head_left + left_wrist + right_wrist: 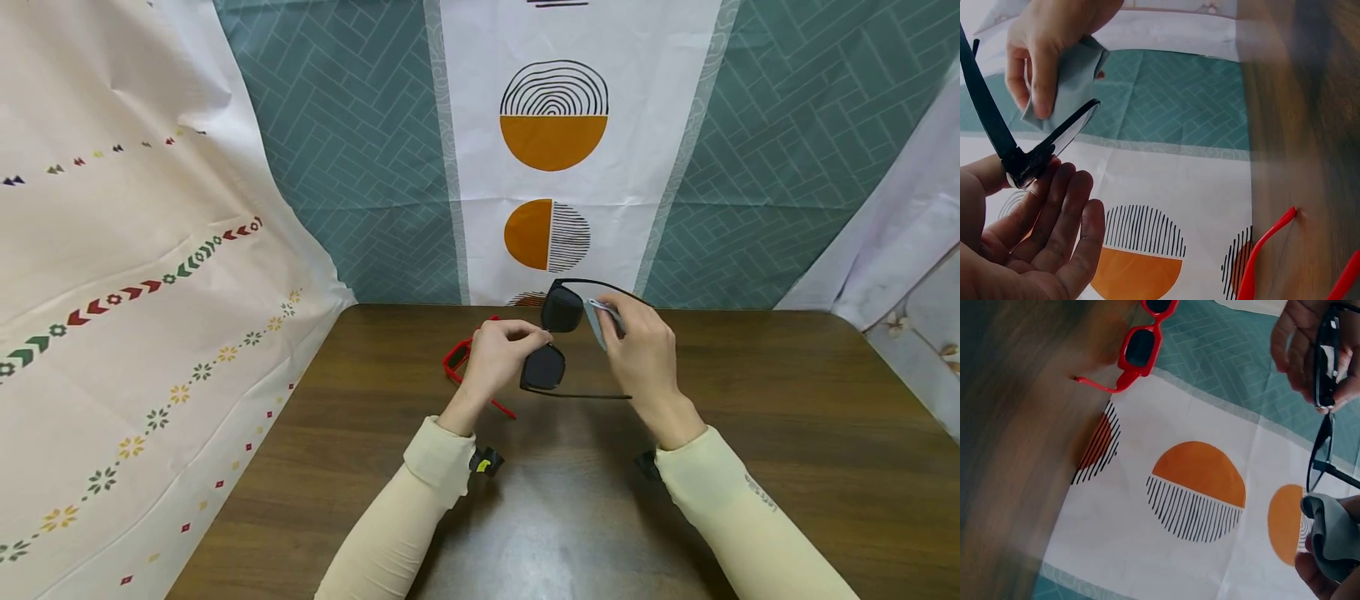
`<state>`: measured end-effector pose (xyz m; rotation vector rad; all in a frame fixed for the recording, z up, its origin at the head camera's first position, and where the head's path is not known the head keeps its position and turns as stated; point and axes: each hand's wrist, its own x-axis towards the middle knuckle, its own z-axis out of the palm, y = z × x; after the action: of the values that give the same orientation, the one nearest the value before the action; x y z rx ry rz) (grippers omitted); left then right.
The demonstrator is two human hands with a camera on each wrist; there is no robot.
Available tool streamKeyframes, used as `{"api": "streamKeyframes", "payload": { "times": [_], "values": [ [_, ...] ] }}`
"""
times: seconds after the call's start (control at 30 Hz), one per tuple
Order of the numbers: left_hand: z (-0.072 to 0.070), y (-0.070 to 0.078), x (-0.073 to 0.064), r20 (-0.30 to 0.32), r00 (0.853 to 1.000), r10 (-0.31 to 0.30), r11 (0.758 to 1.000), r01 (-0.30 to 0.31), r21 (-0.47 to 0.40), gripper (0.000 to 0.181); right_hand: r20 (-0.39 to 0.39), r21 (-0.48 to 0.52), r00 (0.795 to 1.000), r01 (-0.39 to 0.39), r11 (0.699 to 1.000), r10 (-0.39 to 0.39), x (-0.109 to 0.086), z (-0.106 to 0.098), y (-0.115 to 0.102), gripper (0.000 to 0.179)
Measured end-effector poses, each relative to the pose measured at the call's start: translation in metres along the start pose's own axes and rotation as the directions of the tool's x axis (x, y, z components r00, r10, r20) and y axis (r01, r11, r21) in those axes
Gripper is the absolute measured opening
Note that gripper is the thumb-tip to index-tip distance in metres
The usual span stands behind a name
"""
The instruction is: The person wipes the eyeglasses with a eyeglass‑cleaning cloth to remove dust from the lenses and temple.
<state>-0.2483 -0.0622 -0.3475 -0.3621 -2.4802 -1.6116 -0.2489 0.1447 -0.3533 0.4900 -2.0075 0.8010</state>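
Black sunglasses [561,309] with dark lenses are held up above the table, temples spread toward the right. My left hand [495,357] pinches them near the bridge between thumb and fingers; in the left wrist view the other fingers of that hand [1054,237] extend below the frame. A folded grey-blue cloth [597,323] is pinched in my right hand [643,354], which is between the two temples. In the right wrist view the cloth [1335,537] is close beside one lens; whether it touches is unclear.
Red-framed sunglasses [453,360] lie on the brown wooden table [360,433] behind my left hand, partly hidden by it. A patterned curtain [360,150] hangs at the table's back edge, and a cream cloth [150,317] with printed flowers drapes along the left.
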Motion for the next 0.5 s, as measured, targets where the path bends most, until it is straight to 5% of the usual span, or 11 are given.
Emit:
{"api": "streamKeyframes", "payload": {
  "times": [0.2, 0.37, 0.5],
  "values": [
    [0.002, 0.0, -0.001, 0.013, 1.0, 0.009, 1.0, -0.009, 0.001, 0.017, -0.093, -0.087, 0.978, 0.181, 0.98, -0.189, 0.0, 0.011, -0.003, 0.016],
    [0.002, 0.0, -0.002, 0.031, 0.999, 0.032, 0.999, -0.032, 0.0, 0.018, 0.003, -0.079, 0.935, 0.352, 0.932, -0.353, -0.002, 0.019, -0.003, 0.018],
    [0.001, 0.0, -0.002, 0.02, 0.999, 0.048, 0.999, -0.048, -0.009, 0.019, 0.07, 0.012, 0.934, 0.35, 0.937, -0.35, -0.005, 0.021, -0.005, 0.024]
  ]
}}
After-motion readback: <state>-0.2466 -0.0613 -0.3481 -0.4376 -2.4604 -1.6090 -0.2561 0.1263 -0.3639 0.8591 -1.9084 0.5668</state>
